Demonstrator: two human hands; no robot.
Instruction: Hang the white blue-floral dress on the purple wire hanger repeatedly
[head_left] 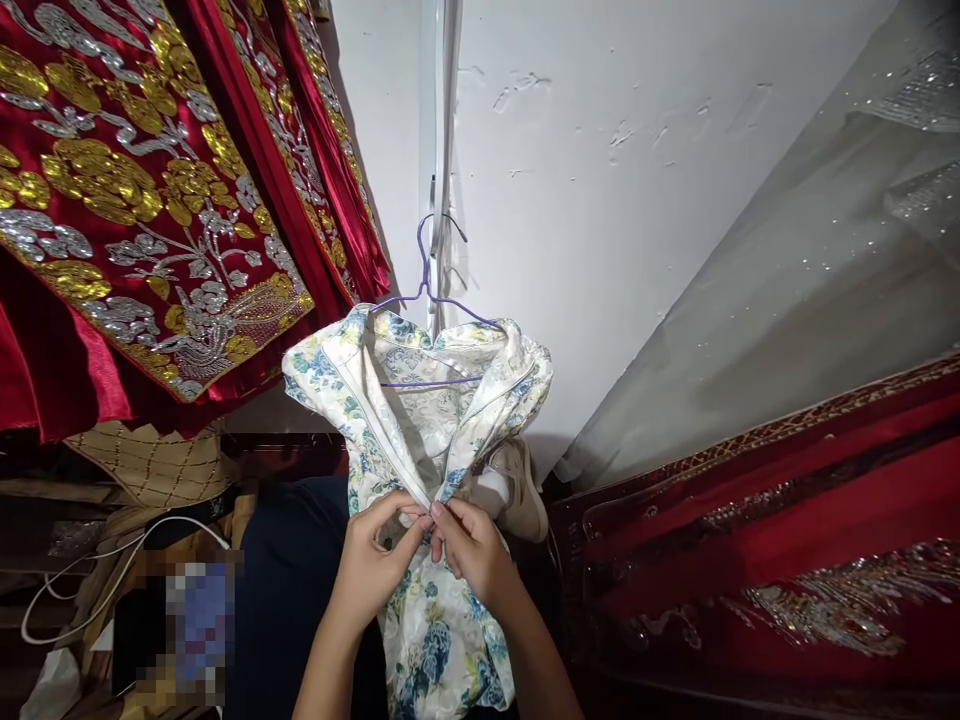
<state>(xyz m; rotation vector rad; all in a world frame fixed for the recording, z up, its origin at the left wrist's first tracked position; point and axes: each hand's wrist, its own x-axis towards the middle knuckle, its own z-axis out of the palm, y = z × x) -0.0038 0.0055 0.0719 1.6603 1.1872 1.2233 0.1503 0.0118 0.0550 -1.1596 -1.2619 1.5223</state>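
A cream dress [420, 420] with blue flowers hangs open-backed on a purple hanger [429, 290], both hands' fingers [420, 525] pinching its zipper seam shut below the hanger.

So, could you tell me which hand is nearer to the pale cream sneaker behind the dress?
Right. The right hand pinches the blue-flowered white satin dress just below-left of the pale cream sneaker; the left hand pinches the same seam, farther left.
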